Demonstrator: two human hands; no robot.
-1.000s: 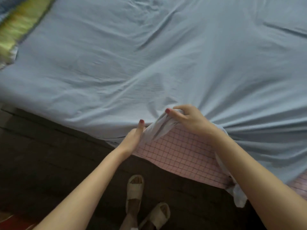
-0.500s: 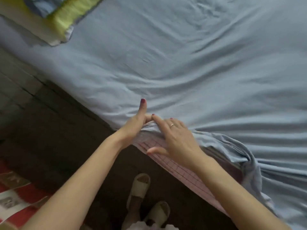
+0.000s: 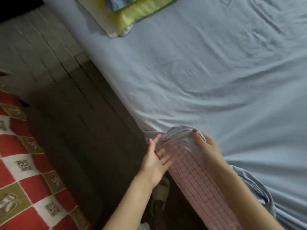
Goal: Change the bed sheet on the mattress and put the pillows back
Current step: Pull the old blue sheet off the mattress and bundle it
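Observation:
A light blue bed sheet (image 3: 207, 77) covers the mattress, wrinkled across its top. Its edge is bunched up at the near side, where a pink checked mattress side (image 3: 197, 178) shows bare. My right hand (image 3: 206, 146) grips the bunched sheet edge, thumb on top of the folds. My left hand (image 3: 156, 160) is open with fingers spread, its fingertips touching the sheet's edge and the pink side. A pillow (image 3: 132, 12) with a yellow-green and blue cover lies at the top of the bed.
Dark wooden floorboards (image 3: 69, 100) run along the bed's left side. A red, white and olive patterned mat (image 3: 25, 188) lies at the lower left. My feet in pale slippers (image 3: 159, 196) stand close to the bed.
The view swung left, so the pillow and mat show more. My right hand went from lying flat on the sheet edge to gripping it. My left hand opened beside the mattress side.

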